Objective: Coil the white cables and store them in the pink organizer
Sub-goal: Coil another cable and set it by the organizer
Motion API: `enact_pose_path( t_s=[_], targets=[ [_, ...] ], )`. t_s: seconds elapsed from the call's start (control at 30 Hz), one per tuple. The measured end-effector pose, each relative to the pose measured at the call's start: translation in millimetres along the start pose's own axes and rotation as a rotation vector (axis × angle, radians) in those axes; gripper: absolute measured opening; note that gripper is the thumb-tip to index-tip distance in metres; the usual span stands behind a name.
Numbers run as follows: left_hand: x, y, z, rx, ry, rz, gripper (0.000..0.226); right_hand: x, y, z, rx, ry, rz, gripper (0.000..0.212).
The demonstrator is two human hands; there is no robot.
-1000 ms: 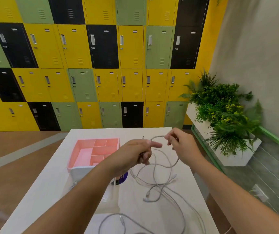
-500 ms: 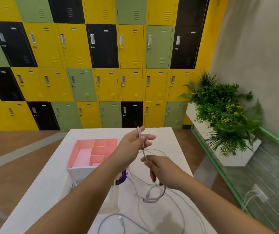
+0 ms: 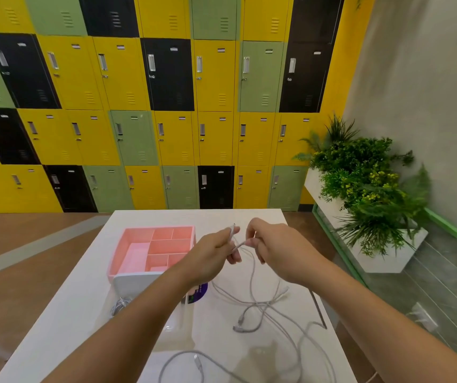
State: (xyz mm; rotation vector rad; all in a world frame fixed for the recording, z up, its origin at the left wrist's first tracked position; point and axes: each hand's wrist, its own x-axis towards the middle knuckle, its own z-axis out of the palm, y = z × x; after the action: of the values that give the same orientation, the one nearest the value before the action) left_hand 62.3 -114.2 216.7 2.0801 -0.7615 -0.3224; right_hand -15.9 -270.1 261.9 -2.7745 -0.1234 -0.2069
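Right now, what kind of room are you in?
Probably an indoor locker area: a wall of yellow, green and black lockers, a planter of greenery, and a white table.

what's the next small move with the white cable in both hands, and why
Probably sweep the right hand down the thin white cable and bring a loop up to the left hand, which pinches one end: most of its length trails uncoiled across the white table.

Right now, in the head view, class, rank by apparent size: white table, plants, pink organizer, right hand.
1. white table
2. plants
3. Unranked: pink organizer and right hand, which pinches the white cable, look alike in size; the hand is nearer the camera.
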Motion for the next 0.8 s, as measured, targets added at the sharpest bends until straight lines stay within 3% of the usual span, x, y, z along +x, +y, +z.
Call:
enact_pose_path(
  t_s=[0.07,0.2,0.3,0.57,0.8],
  targets=[
    [-4.0,3.7,-2.0,-0.05,-0.024,-0.01,0.038,4.5,4.4,-0.1,0.016,0.035,-0.013,0.012],
    [-8.5,9.5,-2.3,-0.022,-0.079,0.01,0.024,10.9,13.3,-4.0,-0.043,0.085,-0.048,0.015],
    [-9.8,11.5,-3.4,-0.053,-0.06,0.023,0.031,14.4,18.3,-7.4,-0.038,0.108,-0.061,0.021],
    [-13.1,15.3,-10.3,-0.228,0.035,0.02,0.04,20.3,41.7,-5.0,0.322,0.14,-0.071,0.01],
    [-18.4,35.9,-11.6,-0.334,-0.13,0.012,0.044,21.0,47.1,5.9,0.311,0.401,-0.072,0.011]
  ],
)
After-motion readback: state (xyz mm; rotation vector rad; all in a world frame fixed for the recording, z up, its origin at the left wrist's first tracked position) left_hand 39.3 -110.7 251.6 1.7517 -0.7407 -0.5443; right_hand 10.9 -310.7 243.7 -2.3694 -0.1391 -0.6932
